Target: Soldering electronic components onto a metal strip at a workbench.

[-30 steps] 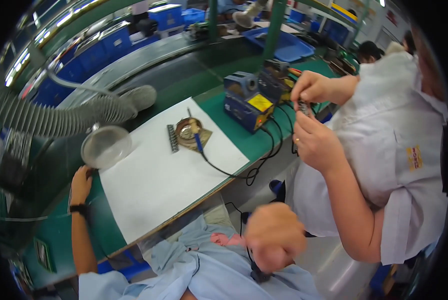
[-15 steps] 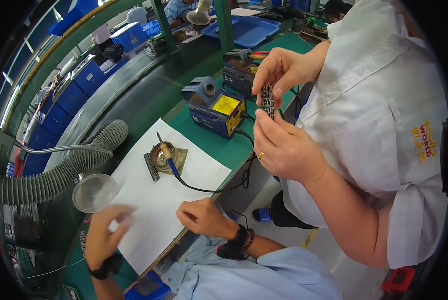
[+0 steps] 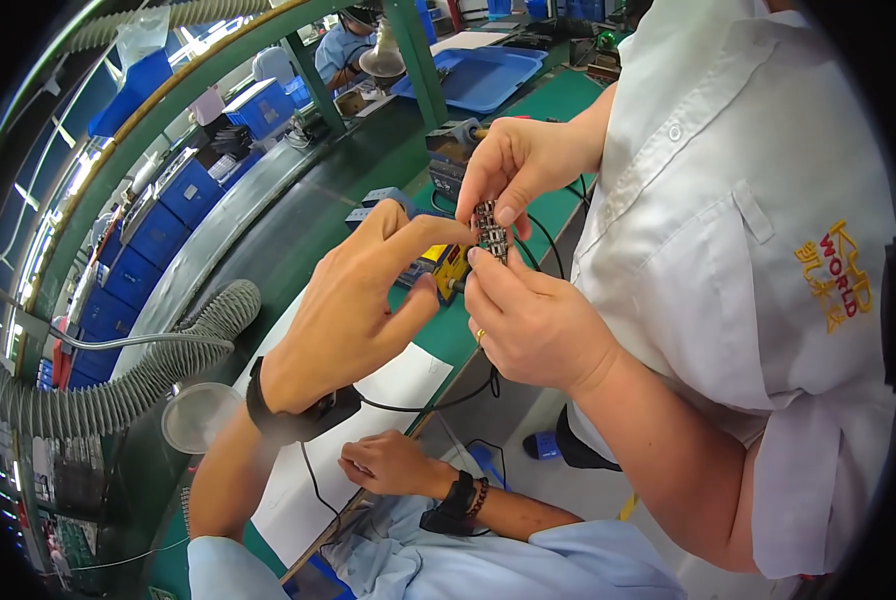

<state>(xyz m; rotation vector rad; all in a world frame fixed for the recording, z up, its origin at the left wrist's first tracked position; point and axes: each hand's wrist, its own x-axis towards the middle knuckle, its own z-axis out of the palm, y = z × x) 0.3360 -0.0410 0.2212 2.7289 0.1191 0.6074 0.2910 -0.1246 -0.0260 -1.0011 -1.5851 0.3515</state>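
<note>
Left hand's move: bare left hand (image 3: pixel 343 295) had swung from the white paper sheet's (image 3: pixel 288 515) left edge to a narrow, dark circuit strip with silver parts (image 3: pixel 493 232).
Right hand: bare right hand (image 3: pixel 393 462) curled loosely at the paper's near edge; any hold couldn't be told.
Left fingers: half spread, index extended, gripping nothing visible; touch unclear.
Strip: between a co-worker's near hand (image 3: pixel 543 330) and far hand (image 3: pixel 538 165).
Pointing: light fingertip, off the parts, probably served best.
Counted: one strip, one sheet, two boxy dark-blue soldering stations (image 3: pixel 455 265).

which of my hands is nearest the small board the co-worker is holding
Your left hand, stretched out right up to the small board; your right hand is farther off, down by the white sheet.
</note>
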